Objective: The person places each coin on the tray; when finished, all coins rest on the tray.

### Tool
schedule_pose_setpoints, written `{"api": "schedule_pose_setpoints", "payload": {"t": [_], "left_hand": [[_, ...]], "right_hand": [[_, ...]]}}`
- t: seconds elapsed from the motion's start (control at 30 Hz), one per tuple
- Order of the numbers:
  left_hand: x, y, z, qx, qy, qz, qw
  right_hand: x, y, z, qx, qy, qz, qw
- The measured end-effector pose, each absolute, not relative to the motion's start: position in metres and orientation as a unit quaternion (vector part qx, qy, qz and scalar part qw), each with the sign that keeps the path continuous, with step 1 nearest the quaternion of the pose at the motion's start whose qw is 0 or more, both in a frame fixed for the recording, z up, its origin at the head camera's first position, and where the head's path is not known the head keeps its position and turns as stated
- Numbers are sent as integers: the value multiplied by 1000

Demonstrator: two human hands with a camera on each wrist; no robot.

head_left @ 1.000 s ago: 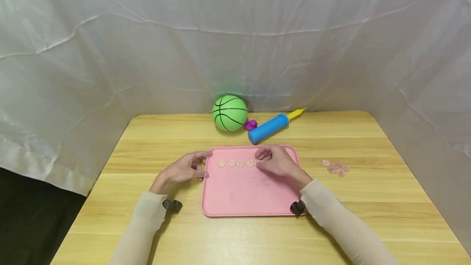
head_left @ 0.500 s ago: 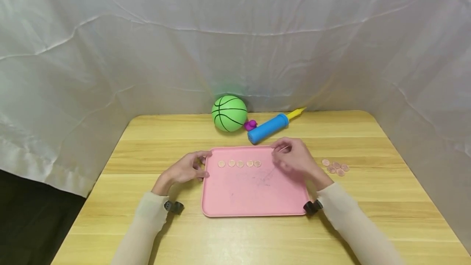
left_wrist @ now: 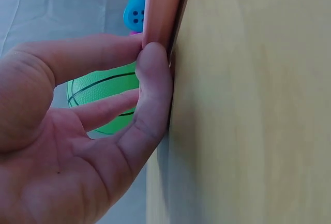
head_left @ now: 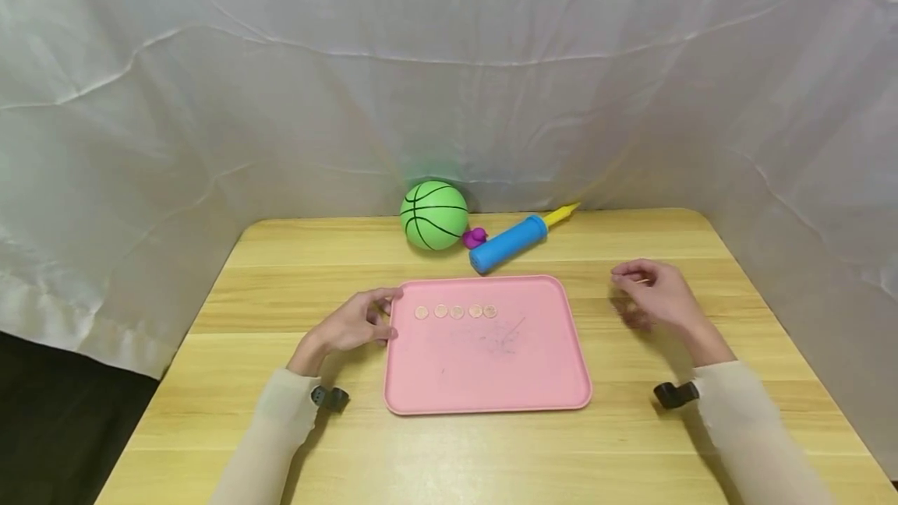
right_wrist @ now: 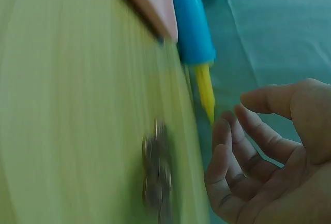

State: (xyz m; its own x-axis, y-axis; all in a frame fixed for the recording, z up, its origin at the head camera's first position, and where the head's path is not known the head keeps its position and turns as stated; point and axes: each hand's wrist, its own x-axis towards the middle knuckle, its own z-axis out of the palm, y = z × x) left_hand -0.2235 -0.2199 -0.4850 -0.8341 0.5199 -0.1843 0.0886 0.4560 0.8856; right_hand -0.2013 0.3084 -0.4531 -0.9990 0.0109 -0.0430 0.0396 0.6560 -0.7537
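Observation:
A pink tray [head_left: 491, 388] lies on the table with a row of copper-coloured coins [head_left: 457, 312] near its far side. My left hand [head_left: 351, 322] holds the tray's left edge, thumb and fingertips against the rim, as the left wrist view also shows. To the right of the tray, my right hand [head_left: 659, 294] hovers over the table with loosely bent fingers and nothing visible between them. Several loose coins [right_wrist: 158, 167] lie close to it, blurred in the right wrist view; in the head view the hand mostly hides them.
Behind the tray stand a green ball [head_left: 434, 215] with black lines and a small purple rubber duck [head_left: 475, 238]. A blue hand pump [head_left: 508, 243] with a yellow nozzle [head_left: 561, 213] lies beside them. A pale curtain [head_left: 449, 100] hangs behind the table.
My right hand has lifted off the coin row and moved right, past the tray, to the loose coins. A coin it was touching stays in the row. My left hand has stayed put.

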Motion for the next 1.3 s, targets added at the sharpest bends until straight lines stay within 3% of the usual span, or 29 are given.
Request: {"api": "schedule_pose_setpoints", "payload": {"t": [0.17,0.37,0.77,1.3], "left_hand": [[-223,-219,-486,187,812,502,232],[-227,-226,-489,225,782,519,261],[-230,-236,-489,247,764,515,300],[-231,-234,-491,231,764,517,308]], "right_hand": [[-194,339,-460,10,921,-389,9],[-184,363,-468,13,937,-346,41],[-179,376,-468,-7,950,-301,82],[-176,380,-475,-46,960,-270,51]]}}
